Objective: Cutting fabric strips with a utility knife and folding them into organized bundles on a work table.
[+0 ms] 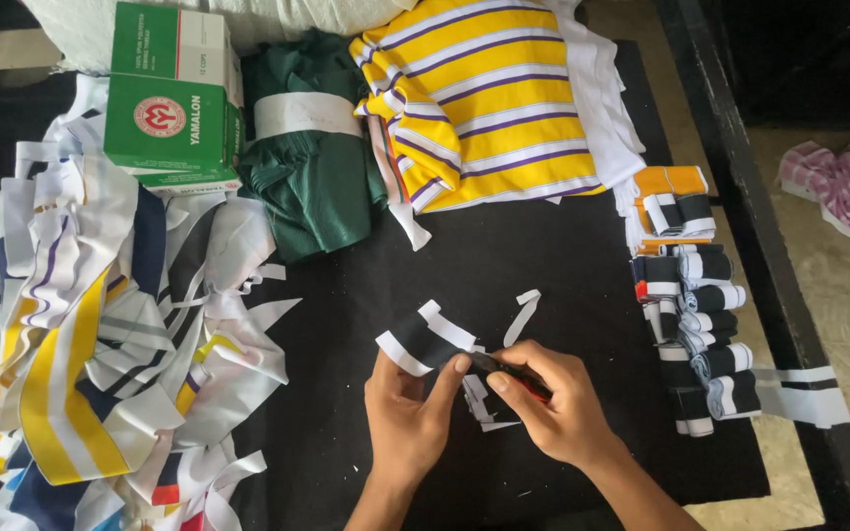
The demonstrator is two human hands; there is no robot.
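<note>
From my feed I see two bare hands, the left hand (407, 408) and the right hand (553, 403), both with slim fingers and short, unpainted nails. I spot no rings, no watch, no gloves; both forearms run bare to the bottom edge, sleeveless.

Matt knit cloth strip (423, 339), black with white edges, soft between the fingers; red-handled scissors (514, 376) look smooth plastic; underneath, a dull black fabric table cover (543, 256); glossy green cardboard boxes (171, 98); ribbed striped yellow jersey (489, 98)
</note>
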